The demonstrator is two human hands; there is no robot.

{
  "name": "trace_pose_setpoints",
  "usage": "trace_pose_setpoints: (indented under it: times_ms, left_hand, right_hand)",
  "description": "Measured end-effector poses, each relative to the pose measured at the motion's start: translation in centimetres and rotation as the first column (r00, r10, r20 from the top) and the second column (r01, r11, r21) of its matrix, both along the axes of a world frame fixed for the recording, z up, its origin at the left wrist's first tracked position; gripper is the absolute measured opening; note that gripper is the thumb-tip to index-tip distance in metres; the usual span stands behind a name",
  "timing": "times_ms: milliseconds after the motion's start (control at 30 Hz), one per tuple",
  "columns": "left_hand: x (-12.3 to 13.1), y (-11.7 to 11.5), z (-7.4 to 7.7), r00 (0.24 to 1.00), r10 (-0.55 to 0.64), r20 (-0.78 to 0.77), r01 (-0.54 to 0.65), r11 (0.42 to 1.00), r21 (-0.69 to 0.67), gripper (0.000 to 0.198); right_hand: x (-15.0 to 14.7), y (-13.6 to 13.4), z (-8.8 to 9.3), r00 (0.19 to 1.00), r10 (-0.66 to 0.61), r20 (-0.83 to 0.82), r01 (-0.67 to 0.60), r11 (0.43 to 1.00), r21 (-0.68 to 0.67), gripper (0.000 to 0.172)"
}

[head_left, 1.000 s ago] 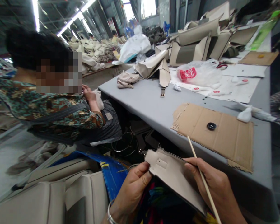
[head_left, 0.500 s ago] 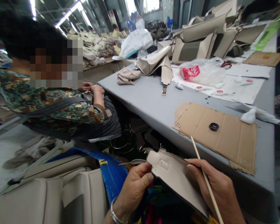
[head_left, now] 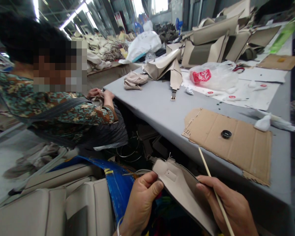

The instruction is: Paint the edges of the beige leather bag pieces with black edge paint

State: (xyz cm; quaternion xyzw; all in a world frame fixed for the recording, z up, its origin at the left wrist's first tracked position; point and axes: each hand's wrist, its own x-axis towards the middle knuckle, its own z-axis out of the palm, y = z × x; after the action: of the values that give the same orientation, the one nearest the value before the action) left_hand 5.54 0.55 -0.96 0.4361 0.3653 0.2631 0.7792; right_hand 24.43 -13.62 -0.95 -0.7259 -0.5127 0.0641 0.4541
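Observation:
Between my hands is a beige leather bag piece with dark edges and a small rectangular patch near its top. My left hand pinches its left edge between thumb and fingers. On the other side, my right hand grips the far edge with thumb and forefinger. A thin pale wooden stick is also held in that hand, its tip pointing up toward the table edge. A strap with a small buckle hangs at the top of the bag piece. The lower part of the piece runs out of view.
Ahead stands a grey table with a cardboard sheet bearing a small black round cap. Behind are a plastic bag, white bottles and beige bags. A co-worker sits left; beige pieces fill the lower left.
The bag piece has tilted and curved slightly, with its top shifted a little left. The stick's tip has dropped slightly. The co-worker's hands have moved a bit.

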Motion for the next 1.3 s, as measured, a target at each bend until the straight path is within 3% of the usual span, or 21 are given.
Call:
trace_pose_setpoints:
  times_ms: [267, 567, 800, 900, 1133, 1300]
  left_hand:
    - [1.1, -1.1, 0.2, 0.992, 0.046, -0.116, -0.038, 0.996, 0.077, 0.029]
    - [1.9, -1.2, 0.2, 0.992, 0.075, -0.099, -0.071, 0.997, 0.044, 0.027]
    - [1.5, -0.9, -0.8, 0.973, 0.081, -0.214, -0.038, 0.980, 0.197, 0.022]
    - [1.7, -0.7, -0.7, 0.957, 0.105, -0.269, -0.033, 0.965, 0.262, 0.028]
    - [2.5, -0.8, -0.3, 0.951, 0.200, -0.235, -0.144, 0.961, 0.238, 0.036]
    - [2.6, -0.7, -0.6, 0.949, 0.205, -0.238, -0.151, 0.962, 0.225, 0.036]
  right_hand:
    - [-0.3, -0.9, -0.6, 0.999, 0.039, 0.000, -0.038, 0.998, 0.046, 0.011]
    - [0.0, -1.3, -1.0, 0.993, 0.116, 0.017, -0.117, 0.991, 0.062, 0.013]
    - [0.0, -1.1, -1.2, 0.996, 0.087, -0.002, -0.087, 0.995, 0.057, 0.012]
    - [0.0, -1.1, -1.1, 0.996, 0.085, -0.004, -0.085, 0.995, 0.055, 0.012]
    - [0.2, -1.0, -1.1, 0.997, 0.063, -0.033, -0.061, 0.996, 0.063, 0.011]
    - [0.0, -0.9, -1.3, 0.996, 0.048, -0.073, -0.043, 0.997, 0.070, 0.011]
